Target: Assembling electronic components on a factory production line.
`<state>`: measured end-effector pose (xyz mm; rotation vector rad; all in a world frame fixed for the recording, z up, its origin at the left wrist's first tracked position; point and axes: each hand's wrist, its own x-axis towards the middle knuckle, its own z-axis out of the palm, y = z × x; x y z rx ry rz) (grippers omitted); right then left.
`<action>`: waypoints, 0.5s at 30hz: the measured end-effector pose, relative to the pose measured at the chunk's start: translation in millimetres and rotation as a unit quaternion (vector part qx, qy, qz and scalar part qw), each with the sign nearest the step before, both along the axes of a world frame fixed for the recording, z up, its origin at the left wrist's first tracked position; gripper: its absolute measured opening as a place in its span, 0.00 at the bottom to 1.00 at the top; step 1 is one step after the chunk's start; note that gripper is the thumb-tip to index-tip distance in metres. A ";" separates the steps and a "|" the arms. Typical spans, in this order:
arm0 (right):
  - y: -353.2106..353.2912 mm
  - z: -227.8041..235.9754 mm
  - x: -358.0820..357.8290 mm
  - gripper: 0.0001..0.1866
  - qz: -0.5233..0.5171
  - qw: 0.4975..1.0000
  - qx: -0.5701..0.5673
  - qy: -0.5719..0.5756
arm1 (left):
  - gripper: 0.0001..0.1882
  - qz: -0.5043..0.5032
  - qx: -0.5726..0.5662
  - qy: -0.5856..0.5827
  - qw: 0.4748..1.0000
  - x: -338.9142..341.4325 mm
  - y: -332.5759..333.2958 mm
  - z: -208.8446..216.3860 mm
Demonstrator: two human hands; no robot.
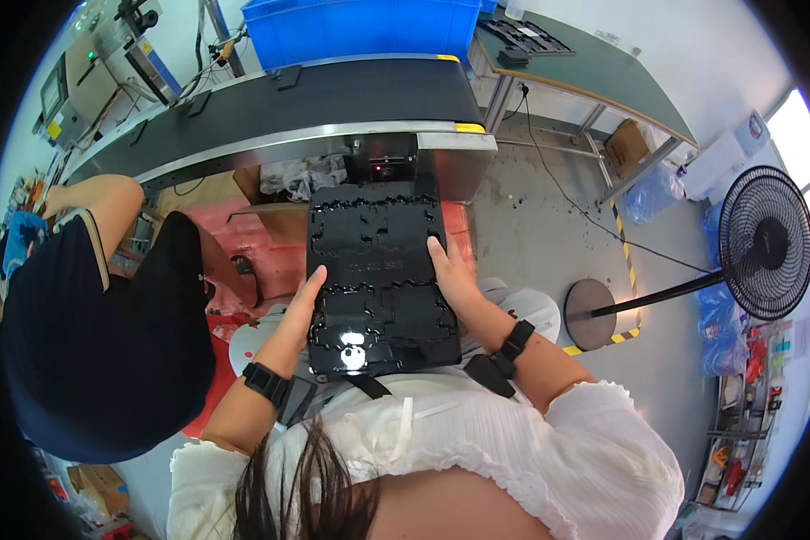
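Observation:
Between my hands, above my lap, is a glossy black moulded plastic tray [378,265] with shaped recesses. My left hand [308,301] grips its left edge, thumb lying on the top face. On the opposite edge, my right hand [450,270] has its thumb over the rim. The other fingers of both hands are hidden under or behind the tray. Light reflects off the tray's near left part. I cannot tell whether anything lies in the recesses.
Ahead runs a black conveyor belt [351,94] carrying several flat dark pieces, with a blue bin [360,31] behind it. A co-worker [108,333] sits close on my left. A green-topped table [594,72] is at the far right. A black fan [765,238] stands to the right.

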<state>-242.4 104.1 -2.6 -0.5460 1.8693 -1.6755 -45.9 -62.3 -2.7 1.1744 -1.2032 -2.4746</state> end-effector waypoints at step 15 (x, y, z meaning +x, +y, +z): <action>-32.9 149.3 -87.8 0.29 0.423 0.710 0.418 0.377 | 0.35 -0.031 -0.113 0.043 0.992 10.5 14.7 5.2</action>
